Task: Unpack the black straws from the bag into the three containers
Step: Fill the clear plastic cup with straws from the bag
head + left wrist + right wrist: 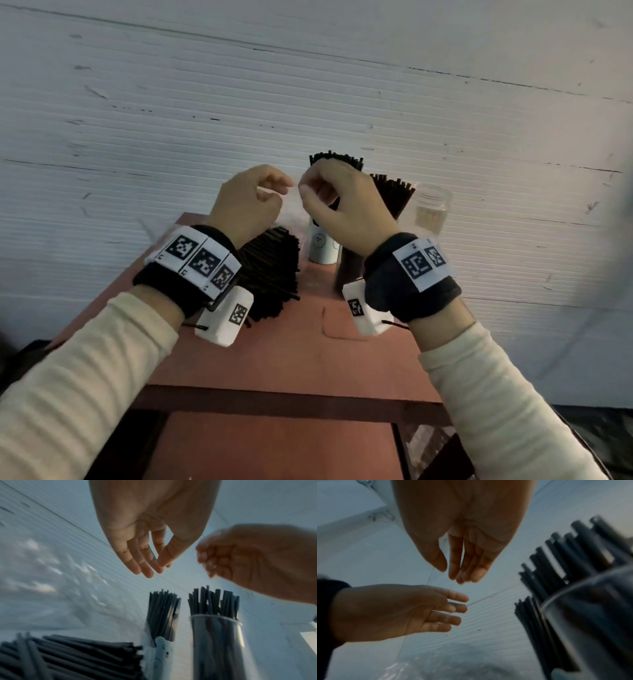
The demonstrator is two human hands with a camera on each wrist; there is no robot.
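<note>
Both hands, left [247,202] and right [337,205], pinch the clear bag's [51,574] thin mouth. The straws [270,270] lie bundled at 7 o'clock from the cup [322,246]. They look light and slippery, so grasp the bundle at its middle.

Table [281,359]: reddish-brown top, centre and lower frame.
Wall [308,85]: white, ribbed, scuffed, filling the upper frame.
</note>
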